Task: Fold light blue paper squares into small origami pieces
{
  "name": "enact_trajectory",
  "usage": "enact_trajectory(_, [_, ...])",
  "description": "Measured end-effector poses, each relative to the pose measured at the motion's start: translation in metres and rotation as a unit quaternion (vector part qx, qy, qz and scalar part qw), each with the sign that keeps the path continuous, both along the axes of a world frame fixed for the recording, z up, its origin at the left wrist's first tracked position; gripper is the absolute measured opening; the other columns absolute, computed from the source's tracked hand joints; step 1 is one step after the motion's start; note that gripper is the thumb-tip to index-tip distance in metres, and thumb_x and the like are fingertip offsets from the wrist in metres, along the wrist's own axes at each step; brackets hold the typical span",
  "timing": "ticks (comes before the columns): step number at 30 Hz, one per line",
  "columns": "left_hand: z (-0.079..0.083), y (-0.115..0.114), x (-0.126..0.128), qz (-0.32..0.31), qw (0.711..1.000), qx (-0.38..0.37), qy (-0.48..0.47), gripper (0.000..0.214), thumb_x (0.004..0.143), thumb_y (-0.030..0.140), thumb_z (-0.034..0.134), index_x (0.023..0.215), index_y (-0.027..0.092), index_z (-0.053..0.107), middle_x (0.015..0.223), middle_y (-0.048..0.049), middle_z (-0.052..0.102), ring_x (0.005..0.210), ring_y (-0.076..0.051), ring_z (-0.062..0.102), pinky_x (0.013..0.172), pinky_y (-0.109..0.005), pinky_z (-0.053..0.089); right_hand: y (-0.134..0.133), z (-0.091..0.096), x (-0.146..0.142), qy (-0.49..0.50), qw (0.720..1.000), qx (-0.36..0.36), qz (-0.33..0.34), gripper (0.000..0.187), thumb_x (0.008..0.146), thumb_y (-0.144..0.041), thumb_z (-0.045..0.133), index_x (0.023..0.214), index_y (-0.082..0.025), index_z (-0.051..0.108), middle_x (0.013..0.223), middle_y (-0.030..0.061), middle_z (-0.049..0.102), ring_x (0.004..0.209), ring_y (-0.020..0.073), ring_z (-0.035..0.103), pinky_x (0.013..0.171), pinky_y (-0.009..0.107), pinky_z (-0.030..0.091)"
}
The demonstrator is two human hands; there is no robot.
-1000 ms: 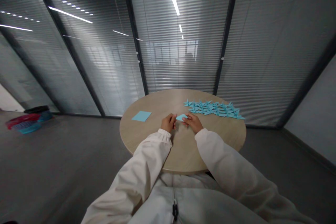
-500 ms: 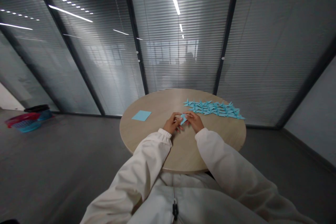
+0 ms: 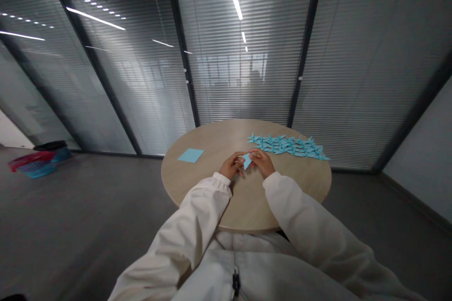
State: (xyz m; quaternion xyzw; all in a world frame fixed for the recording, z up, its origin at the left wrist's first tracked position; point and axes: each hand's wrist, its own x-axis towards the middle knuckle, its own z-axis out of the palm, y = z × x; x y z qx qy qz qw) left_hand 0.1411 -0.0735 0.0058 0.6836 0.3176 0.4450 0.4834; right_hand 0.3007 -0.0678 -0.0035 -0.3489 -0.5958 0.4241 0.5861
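Note:
Both my hands meet over the middle of a round wooden table [image 3: 197, 183]. My left hand [image 3: 231, 166] and my right hand [image 3: 263, 162] pinch a small folded piece of light blue paper [image 3: 246, 161] between their fingertips, lifted slightly off the tabletop. Both arms wear cream-white sleeves. A flat stack of blue square paper [image 3: 190, 155] lies to the left of my left hand. Several folded blue paper figures [image 3: 287, 146] lie in rows just beyond and to the right of my right hand.
Glass walls with closed blinds [image 3: 243, 56] stand right behind the table. Grey floor surrounds it. Red and blue baskets [image 3: 35, 162] sit on the floor far left.
The blue paper lay flat on the table under my fingertips a second ago; now both hands have drawn together and hold it raised and turned on edge.

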Motion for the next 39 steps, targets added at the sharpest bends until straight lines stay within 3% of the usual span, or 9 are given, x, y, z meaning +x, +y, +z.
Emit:
enact_trajectory(18, [0.0017, -0.0005, -0.0002, -0.032, 0.999, 0.008, -0.028, 0.058, 0.072, 0.047, 0.061, 0.120, 0.015, 0.052, 0.081, -0.0039, 0.050, 0.076, -0.017, 0.057, 0.048, -0.022, 0.051, 0.0017, -0.0010, 0.0017, 0.022, 1.000, 0.010, -0.006, 0.036, 0.068, -0.047, 0.063, 0.088, -0.018, 0.057, 0.065, 0.0003, 0.061, 0.052, 0.0128, 0.053, 0.046, 0.023, 0.041])
enact_trajectory(39, [-0.0019, 0.0017, 0.0003, -0.038, 0.998, 0.003, -0.040, 0.053, 0.071, 0.040, 0.063, 0.116, 0.015, 0.052, 0.083, -0.0043, 0.051, 0.073, -0.016, 0.059, 0.046, -0.022, 0.051, 0.0013, -0.0011, 0.0015, 0.019, 1.000, 0.006, -0.009, 0.035, 0.067, -0.049, 0.063, 0.086, -0.020, 0.058, 0.063, -0.0006, 0.061, 0.054, 0.0136, 0.054, 0.047, 0.023, 0.042])
